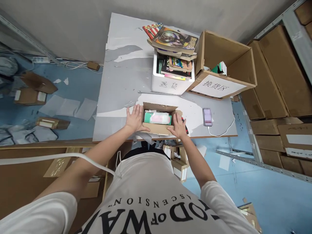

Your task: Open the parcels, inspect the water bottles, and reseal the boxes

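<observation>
A small open cardboard box (156, 129) sits near the table's front edge. Inside it lies a green and white package (158, 118) with a pink patch on top, partly covered by clear plastic. My left hand (135, 121) rests at the box's left side, fingers stretched out and thumb along the front flap. On the opposite side, my right hand (178, 127) lies over the right flap with its fingers apart. A dark and red object (186, 126), mostly hidden, pokes out beside that hand.
Behind the box stand a white bin (170, 85) piled with books and a large open carton (226, 52). A phone (208, 117) on a charging cable lies to the right. The table (124, 74) has torn, peeling covering. Shelved cartons (275, 74) stand at the right.
</observation>
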`<state>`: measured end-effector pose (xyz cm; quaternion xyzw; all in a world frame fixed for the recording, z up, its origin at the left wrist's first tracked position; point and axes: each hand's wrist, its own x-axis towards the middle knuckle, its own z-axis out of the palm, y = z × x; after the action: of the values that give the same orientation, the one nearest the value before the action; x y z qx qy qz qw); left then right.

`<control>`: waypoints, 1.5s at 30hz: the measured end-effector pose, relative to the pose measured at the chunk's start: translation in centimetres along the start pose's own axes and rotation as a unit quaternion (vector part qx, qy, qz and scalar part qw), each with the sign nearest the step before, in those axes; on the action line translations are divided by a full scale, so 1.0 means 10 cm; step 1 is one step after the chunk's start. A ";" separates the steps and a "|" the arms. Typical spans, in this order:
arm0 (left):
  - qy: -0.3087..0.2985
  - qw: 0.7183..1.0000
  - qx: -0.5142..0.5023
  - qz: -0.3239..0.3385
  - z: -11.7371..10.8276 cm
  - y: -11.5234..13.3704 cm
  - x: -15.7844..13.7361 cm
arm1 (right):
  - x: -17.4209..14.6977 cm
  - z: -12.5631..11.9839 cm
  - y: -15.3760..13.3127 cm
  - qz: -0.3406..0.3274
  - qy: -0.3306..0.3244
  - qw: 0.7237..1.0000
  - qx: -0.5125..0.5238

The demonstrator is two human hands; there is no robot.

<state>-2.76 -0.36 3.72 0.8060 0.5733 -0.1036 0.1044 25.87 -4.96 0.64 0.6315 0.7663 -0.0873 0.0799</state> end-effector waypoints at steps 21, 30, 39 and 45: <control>-0.121 0.991 -0.044 0.026 0.10 0.44 0.80 | 1.04 -0.12 -0.39 0.019 -0.229 0.969 0.087; -0.238 0.967 -0.086 -0.014 0.20 0.43 1.05 | 1.24 0.05 -0.20 -0.048 -0.249 0.948 0.193; -0.217 0.968 -0.121 0.033 0.27 0.33 1.02 | 1.29 0.01 -0.22 -0.121 -0.280 0.940 0.154; -0.250 0.959 -0.130 0.033 0.33 0.33 1.07 | 1.35 0.02 -0.21 -0.138 -0.284 0.929 0.191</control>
<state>3.63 7.31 -2.39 0.7524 0.5103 -0.2227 0.3520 21.22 7.43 -2.62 0.4717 0.7599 -0.4178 0.1594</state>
